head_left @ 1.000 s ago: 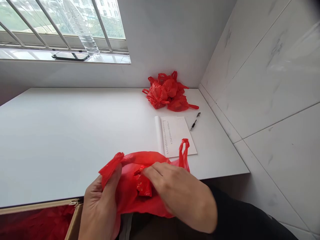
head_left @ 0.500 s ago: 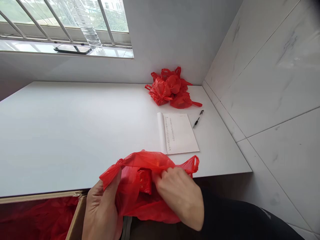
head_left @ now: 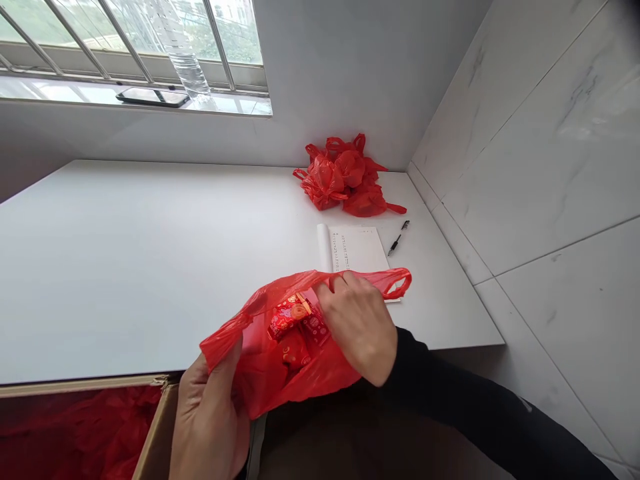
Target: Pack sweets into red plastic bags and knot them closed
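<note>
A thin red plastic bag is stretched between my two hands at the table's front edge, its mouth facing me. My left hand pinches the bag's left handle between thumb and fingers. On the right side my right hand grips the rim with bent fingers, its fingertips partly hidden; the right handle loop sticks out beyond it. Inside the bag lie several small red packets with gold patterns. Behind the bag, a notepad with handwriting is partly covered by it.
A cardboard box with red plastic inside stands at the lower left against the white table. Knotted red bags sit at the back right, with a black pen nearer. A phone and water bottle rest on the windowsill.
My right hand has moved up and away from me, pulling the bag's mouth wider. More of the packets show now, and the bag covers part of the notepad.
</note>
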`<state>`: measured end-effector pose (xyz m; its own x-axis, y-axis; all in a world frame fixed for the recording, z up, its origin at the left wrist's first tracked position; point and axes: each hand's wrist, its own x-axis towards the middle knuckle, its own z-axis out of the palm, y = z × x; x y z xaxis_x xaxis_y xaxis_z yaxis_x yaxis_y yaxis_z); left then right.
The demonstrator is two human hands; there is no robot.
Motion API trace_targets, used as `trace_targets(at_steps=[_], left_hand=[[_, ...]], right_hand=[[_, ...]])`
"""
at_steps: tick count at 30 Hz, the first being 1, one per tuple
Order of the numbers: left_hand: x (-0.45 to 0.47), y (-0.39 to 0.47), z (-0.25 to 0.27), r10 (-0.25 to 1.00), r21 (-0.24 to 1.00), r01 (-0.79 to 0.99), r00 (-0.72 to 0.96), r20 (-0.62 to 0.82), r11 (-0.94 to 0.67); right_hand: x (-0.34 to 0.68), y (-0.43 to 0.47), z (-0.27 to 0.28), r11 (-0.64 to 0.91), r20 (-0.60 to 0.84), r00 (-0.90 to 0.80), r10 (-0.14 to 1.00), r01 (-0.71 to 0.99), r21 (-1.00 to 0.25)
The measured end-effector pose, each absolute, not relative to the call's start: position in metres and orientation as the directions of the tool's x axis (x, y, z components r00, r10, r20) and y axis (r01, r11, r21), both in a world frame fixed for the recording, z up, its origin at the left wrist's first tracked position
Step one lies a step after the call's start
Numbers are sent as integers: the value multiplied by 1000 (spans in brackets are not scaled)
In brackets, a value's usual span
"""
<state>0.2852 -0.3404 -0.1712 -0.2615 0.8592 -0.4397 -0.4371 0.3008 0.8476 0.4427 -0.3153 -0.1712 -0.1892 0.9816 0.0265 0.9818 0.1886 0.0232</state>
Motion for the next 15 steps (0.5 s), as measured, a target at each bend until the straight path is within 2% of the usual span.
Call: trace_targets(at_steps=[3,7,9,15], left_hand=[[282,-341,-174,879,851,-450,-245,-409,271],[279,-342,-177,876,850,-449,-247,-414,275],[279,-343,-178,862,855,-438,-280,-423,278],[281,-344,-178,840,858,-437,-328,-432,271]], right_hand=[[441,-323,-165,289,57,-289,956,957,-2],[434,-338,-187,513,-141,-527,838,849,-125],[431,-340,-202,534,-189,-549,814,836,-129],[431,-336,-210,511,-185,-534,825,845,-157]])
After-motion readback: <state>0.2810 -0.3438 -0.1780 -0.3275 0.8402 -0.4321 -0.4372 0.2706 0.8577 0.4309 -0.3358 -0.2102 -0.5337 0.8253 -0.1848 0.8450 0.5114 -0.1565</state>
